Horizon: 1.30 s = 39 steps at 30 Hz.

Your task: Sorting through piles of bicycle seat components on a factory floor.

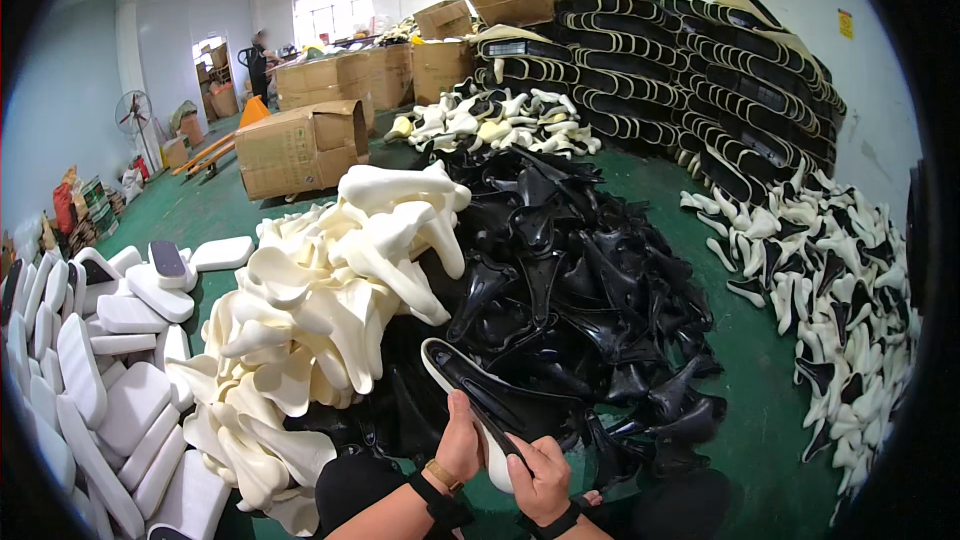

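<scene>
A bicycle saddle (pixel 461 370), a white foam pad with a black plastic shell set against its underside, slants up and away in front of my lap. Its pointed end is toward me, partly hidden by my fingers. My left hand (pixel 459 445) grips its left side, thumb along the edge. My right hand (pixel 541 478) is closed on the near right side. Just beyond lies a large heap of glossy black saddle shells (pixel 540 275). To the left of that heap, cream foam saddle pads (pixel 310 285) are piled high.
White padded blocks (pixel 135 402) lie at the left. More white and black saddle pieces (pixel 850 285) cover the floor at right. Behind stand tall stacks of black, pale-rimmed pieces (pixel 700 85), a cardboard box (pixel 300 152) and an orange pallet jack (pixel 210 154). A person (pixel 259 65) stands far back.
</scene>
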Each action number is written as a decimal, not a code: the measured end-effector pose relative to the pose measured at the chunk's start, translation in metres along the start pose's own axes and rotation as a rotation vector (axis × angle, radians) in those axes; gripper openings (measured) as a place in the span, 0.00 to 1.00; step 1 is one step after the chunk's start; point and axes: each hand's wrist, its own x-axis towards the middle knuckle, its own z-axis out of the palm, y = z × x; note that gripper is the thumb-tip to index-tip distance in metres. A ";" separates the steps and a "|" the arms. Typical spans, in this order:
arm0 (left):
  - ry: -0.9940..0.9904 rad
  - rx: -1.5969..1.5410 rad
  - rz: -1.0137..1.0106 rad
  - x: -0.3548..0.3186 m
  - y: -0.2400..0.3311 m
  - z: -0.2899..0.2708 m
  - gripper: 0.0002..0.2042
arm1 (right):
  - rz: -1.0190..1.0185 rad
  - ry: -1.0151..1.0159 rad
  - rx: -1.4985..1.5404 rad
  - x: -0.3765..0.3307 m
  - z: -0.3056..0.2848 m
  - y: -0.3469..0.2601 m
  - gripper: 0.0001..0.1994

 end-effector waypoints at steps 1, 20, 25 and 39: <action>-0.035 0.008 -0.023 -0.003 0.003 0.004 0.26 | -0.008 -0.001 -0.002 0.000 0.000 0.001 0.13; 0.010 -0.038 0.084 -0.013 0.009 0.018 0.22 | -0.152 -0.011 -0.085 0.001 0.013 -0.008 0.14; 0.018 -0.085 0.027 -0.014 0.008 0.014 0.19 | -0.178 -0.009 -0.084 -0.001 0.015 -0.005 0.14; 0.112 -0.056 0.066 -0.011 0.031 0.019 0.12 | 0.029 0.308 -0.004 0.013 -0.036 0.037 0.13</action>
